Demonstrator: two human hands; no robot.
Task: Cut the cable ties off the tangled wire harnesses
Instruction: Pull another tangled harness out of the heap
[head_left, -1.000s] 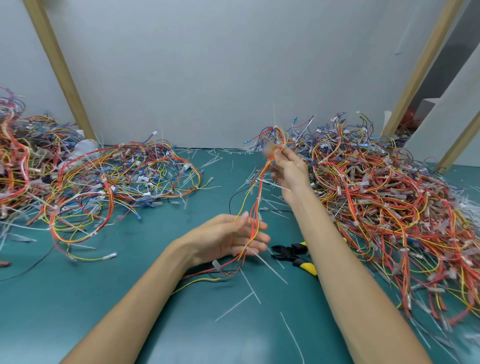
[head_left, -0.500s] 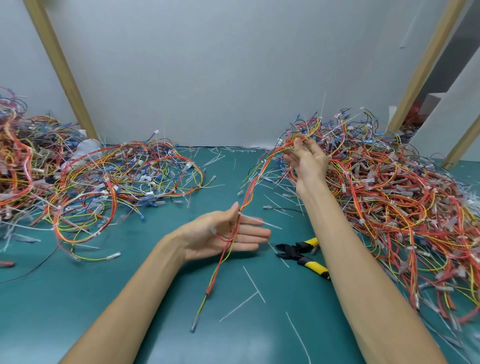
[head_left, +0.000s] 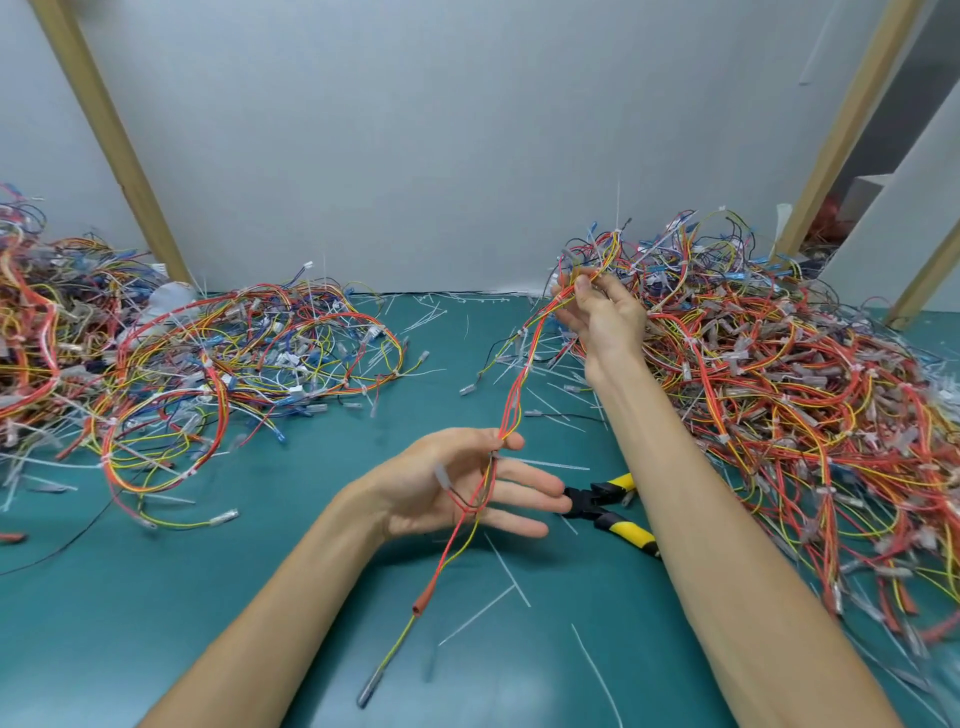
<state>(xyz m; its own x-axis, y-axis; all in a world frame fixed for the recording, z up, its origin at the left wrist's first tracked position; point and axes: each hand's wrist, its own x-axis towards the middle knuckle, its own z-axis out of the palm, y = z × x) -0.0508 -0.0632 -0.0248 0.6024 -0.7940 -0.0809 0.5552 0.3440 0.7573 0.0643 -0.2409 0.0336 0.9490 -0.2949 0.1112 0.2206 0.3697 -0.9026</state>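
Red-and-yellow wire harness (head_left: 519, 379) now pulled out longer over the surface (head_left: 130, 597) — right hand (head_left: 605, 317) grip pinching its top by the right pile (head_left: 779, 389), left hand (head_left: 457, 488) spread, strand across the palm — side cutters (head_left: 608, 512) untouched, ties uncut.

Bare hands: two, left hand (head_left: 457, 488) and right hand (head_left: 602, 317)
Red-and-yellow wire harness (head_left: 511, 400) strung hand to hand: one
Heaps of tangled multicoloured wire harnesses: three, far-left heap (head_left: 31, 332), middle heap (head_left: 249, 353), right heap (head_left: 779, 395)
Black cutters with yellow-banded handles (head_left: 597, 512): one
Slanted pale wooden battens: three, left batten (head_left: 109, 135), right batten (head_left: 841, 130), lower-right batten (head_left: 924, 280)
Teal work mat (head_left: 156, 597): one
Loose white cable-tie offcuts (head_left: 506, 577): scattered, too many to count
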